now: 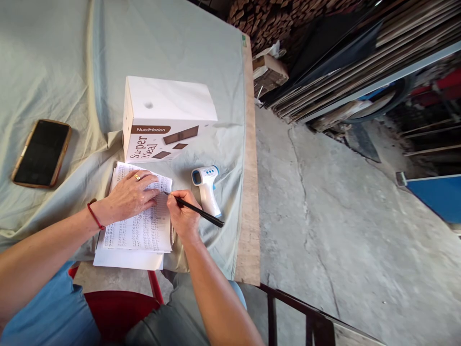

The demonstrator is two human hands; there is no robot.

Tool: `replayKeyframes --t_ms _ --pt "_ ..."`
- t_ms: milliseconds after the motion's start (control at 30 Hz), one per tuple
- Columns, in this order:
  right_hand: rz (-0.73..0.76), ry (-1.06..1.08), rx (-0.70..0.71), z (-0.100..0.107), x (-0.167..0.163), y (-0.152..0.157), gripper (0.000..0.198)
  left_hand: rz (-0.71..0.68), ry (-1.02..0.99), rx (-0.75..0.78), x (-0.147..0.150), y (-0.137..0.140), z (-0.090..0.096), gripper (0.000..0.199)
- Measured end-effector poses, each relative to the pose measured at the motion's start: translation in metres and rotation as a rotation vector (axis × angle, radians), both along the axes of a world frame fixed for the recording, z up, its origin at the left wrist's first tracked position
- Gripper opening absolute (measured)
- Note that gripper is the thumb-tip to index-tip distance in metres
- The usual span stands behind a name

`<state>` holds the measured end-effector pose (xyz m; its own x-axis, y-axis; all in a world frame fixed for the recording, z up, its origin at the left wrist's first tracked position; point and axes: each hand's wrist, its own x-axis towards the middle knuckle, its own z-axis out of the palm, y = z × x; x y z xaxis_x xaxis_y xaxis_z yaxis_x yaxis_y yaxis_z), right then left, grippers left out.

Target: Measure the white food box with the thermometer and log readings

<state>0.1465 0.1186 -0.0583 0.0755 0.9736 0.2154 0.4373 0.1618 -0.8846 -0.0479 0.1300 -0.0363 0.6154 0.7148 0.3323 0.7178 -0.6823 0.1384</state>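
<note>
On a table (249, 202) draped in grey-green cloth (230, 110), handwritten white paper sheets (139, 238) lie stacked before the person, whose right hand (185, 216) pinches a black pen (203, 213), tip at the page, while the left hand (131, 196) rests loosely spread on the top sheet. Just beyond stands a white cardboard box (173, 98) with brown print; a white-and-blue pistol-shaped thermometer (208, 192) lies near the right hand, a black-screened phone (42, 153) far left.
</note>
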Motion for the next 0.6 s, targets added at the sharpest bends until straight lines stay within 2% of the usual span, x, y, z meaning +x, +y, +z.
replayKeyframes --t_ms 600 --pt "-0.063 0.010 0.050 -0.0034 0.0023 -0.0006 0.014 -0.004 -0.004 -0.001 -0.0012 0.0014 -0.0004 0.016"
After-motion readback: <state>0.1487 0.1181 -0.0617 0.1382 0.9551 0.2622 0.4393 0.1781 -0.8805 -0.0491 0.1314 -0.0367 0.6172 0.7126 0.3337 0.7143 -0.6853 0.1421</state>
